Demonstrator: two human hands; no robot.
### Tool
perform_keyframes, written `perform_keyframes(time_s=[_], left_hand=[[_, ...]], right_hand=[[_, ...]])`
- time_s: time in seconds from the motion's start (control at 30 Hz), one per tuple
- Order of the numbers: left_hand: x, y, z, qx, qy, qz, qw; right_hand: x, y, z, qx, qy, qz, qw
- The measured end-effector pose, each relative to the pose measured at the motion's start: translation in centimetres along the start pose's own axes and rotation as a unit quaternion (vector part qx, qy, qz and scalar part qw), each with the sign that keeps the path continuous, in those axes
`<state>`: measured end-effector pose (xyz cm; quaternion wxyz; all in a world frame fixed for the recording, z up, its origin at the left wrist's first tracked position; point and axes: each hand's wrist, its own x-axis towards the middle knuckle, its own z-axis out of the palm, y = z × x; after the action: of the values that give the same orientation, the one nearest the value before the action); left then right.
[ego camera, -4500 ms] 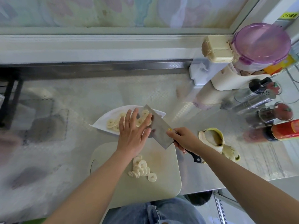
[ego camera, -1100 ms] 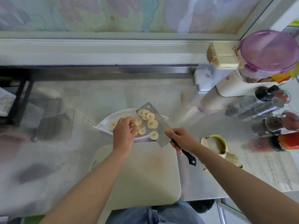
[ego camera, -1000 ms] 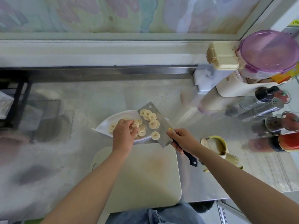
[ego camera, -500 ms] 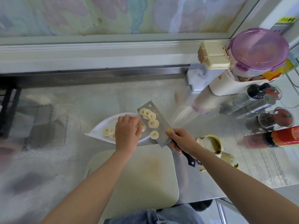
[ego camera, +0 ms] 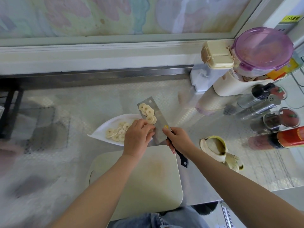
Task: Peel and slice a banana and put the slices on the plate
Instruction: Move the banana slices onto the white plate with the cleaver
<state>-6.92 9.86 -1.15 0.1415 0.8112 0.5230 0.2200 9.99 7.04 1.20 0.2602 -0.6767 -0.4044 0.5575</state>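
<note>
Right hand (ego camera: 176, 139) gripping the black handle of the cleaver (ego camera: 156, 122), blade held flat over the plate's (ego camera: 102, 132) right edge, several banana slices (ego camera: 148, 112) riding on it. Left hand (ego camera: 138, 137) palm down, fingers curled against blade's left edge; whether it pinches a slice, cannot tell. More slices (ego camera: 117, 131) lie on the plate. Cutting board (ego camera: 141, 181) bare, peel (ego camera: 217, 150) to its right.

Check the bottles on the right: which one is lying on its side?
The red bottle, nearest the peel. It lies flat along the counter's right edge; the steel shaker and the jars behind it stand upright.
</note>
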Motion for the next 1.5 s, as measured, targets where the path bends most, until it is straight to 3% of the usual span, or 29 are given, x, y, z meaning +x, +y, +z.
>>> perform_keyframes(time_s=[0.23,0.33,0.43,0.53,0.8,1.03,1.27,1.5], left_hand=[[-0.5,-1.4,-0.1,0.027,0.006,-0.028,0.999],[0.2,-0.7,-0.1,0.021,0.017,0.043,0.999],[1.0,0.2,0.2,0.081,-0.016,0.148,0.986],[0.7,-0.2,0.8,0.112,-0.028,0.194,0.974],[-1.6,-2.8,0.6,0.126,-0.092,0.136,0.978],[-0.6,-1.3,-0.2,0.062,-0.043,0.067,0.995],[0.0,-1.6,1.1,0.056,-0.124,0.081,0.987],[-1.6,-3.0,1.1,0.097,-0.120,0.074,0.985]], right_hand=[[-0.8,0.4,-0.7,-0.023,0.033,0.007,0.999],[-1.1,0.4,-0.8,-0.016,0.040,0.008,0.999],[-1.2,0.4,-0.7,-0.019,0.032,0.009,0.999],[-1.3,0.4,-0.6,-0.020,0.033,0.013,0.999],[-1.7,0.7,-1.3,-0.019,0.050,0.021,0.998],[-2.6,2.0,-1.9,-0.026,0.036,0.023,0.999],[-3.2,2.6,-2.4,-0.059,0.020,0.008,0.998],[-3.3,2.7,-2.5,-0.047,0.044,0.005,0.998]])
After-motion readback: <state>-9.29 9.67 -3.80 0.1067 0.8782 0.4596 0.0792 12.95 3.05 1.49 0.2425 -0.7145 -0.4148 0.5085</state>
